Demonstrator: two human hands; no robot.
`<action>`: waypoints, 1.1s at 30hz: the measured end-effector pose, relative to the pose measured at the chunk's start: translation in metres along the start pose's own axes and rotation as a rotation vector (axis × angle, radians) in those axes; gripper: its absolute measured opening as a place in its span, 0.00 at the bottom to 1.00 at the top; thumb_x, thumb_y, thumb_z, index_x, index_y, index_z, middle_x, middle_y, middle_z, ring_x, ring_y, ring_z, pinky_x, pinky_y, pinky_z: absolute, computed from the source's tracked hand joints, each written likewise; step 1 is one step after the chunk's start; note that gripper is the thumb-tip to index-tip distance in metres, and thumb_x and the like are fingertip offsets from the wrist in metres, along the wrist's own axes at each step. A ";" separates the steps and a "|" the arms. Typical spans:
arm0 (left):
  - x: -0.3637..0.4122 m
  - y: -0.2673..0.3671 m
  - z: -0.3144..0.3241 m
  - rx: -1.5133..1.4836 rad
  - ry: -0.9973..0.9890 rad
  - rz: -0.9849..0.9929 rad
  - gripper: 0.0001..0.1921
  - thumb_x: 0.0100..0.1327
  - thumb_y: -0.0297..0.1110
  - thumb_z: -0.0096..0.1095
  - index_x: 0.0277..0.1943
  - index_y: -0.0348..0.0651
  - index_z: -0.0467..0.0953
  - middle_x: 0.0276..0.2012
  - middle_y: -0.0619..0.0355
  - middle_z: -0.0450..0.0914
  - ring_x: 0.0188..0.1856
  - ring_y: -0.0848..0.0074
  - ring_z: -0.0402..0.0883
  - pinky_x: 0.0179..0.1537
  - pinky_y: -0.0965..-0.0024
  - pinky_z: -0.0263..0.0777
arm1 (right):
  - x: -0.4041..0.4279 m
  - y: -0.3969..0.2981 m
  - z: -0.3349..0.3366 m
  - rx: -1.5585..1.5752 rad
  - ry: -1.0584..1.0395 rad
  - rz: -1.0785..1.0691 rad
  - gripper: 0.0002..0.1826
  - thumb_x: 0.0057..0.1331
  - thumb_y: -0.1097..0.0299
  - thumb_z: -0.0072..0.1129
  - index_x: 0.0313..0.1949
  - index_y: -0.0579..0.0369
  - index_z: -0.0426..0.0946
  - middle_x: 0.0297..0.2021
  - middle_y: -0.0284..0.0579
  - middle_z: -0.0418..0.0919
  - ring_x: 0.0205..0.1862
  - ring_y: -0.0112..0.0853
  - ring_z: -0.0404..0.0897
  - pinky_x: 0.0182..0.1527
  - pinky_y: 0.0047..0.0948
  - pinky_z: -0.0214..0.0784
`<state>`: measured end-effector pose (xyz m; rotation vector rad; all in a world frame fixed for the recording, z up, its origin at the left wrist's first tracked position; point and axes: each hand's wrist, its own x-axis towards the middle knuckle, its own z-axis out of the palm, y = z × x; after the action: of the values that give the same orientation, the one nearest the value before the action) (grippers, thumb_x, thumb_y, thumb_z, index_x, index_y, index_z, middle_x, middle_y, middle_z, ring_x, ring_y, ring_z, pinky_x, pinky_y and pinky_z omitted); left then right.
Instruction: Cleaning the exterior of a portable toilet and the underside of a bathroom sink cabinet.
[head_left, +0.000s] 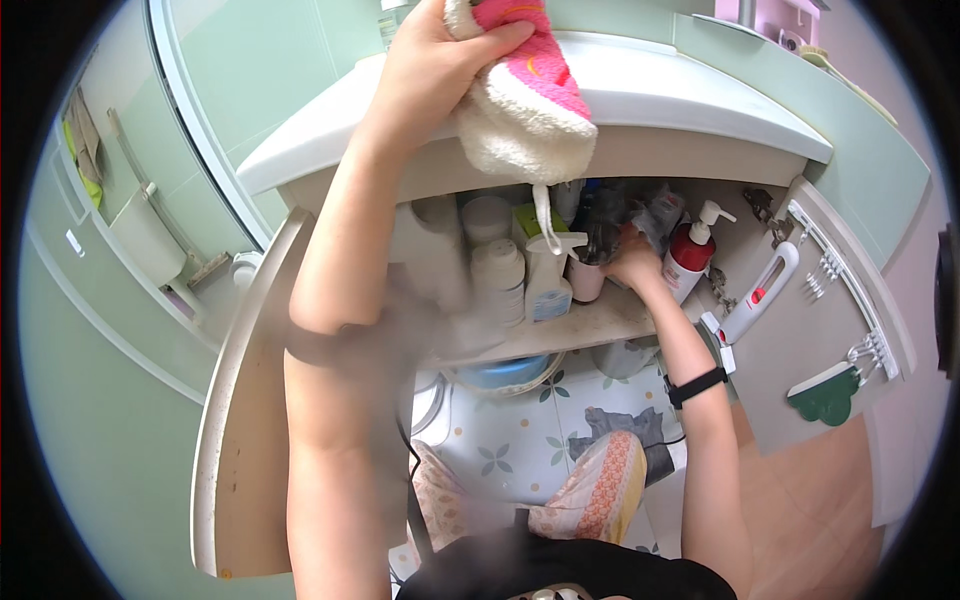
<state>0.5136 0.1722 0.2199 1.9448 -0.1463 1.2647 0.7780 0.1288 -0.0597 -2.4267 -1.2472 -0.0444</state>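
Observation:
My left hand grips a fluffy white and pink towel above the white countertop's front edge; the towel's hanging loop dangles in front of the cabinet. My right hand reaches into the cabinet under the counter, between a red and white pump bottle and a pale pink container with a dark clear top. Its fingers are partly hidden near crumpled clear plastic bags, so its hold cannot be told. Left of these stand a white spray bottle and a white capped bottle.
Both cabinet doors stand open: the left one edge-on, the right one bearing hooks, a white-handled tool and a green scalloped item. Below the shelf are a blue basin and a grey cloth on the tiled floor.

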 end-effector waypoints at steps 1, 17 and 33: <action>0.001 -0.003 -0.003 0.047 -0.003 0.045 0.20 0.56 0.23 0.60 0.52 0.35 0.66 0.42 0.58 0.74 0.44 0.78 0.72 0.47 0.76 0.68 | -0.010 -0.010 -0.011 0.046 0.073 0.006 0.38 0.42 0.59 0.69 0.52 0.60 0.64 0.49 0.56 0.69 0.50 0.48 0.72 0.51 0.40 0.65; 0.001 -0.004 -0.002 -0.012 -0.006 0.098 0.23 0.56 0.22 0.60 0.55 0.35 0.65 0.44 0.57 0.74 0.45 0.78 0.72 0.48 0.76 0.67 | -0.023 -0.065 -0.035 -0.159 0.132 -0.714 0.15 0.55 0.57 0.57 0.42 0.42 0.77 0.45 0.32 0.75 0.49 0.33 0.66 0.50 0.45 0.48; -0.001 -0.002 -0.005 0.086 0.013 0.127 0.23 0.55 0.24 0.60 0.54 0.35 0.65 0.44 0.54 0.75 0.46 0.75 0.73 0.49 0.74 0.66 | -0.025 -0.059 -0.049 -0.194 0.179 -0.721 0.13 0.53 0.58 0.61 0.36 0.47 0.80 0.37 0.38 0.76 0.48 0.35 0.67 0.50 0.45 0.47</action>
<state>0.5100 0.1767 0.2193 2.0266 -0.2146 1.3862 0.7240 0.1216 -0.0002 -1.9281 -2.0247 -0.5925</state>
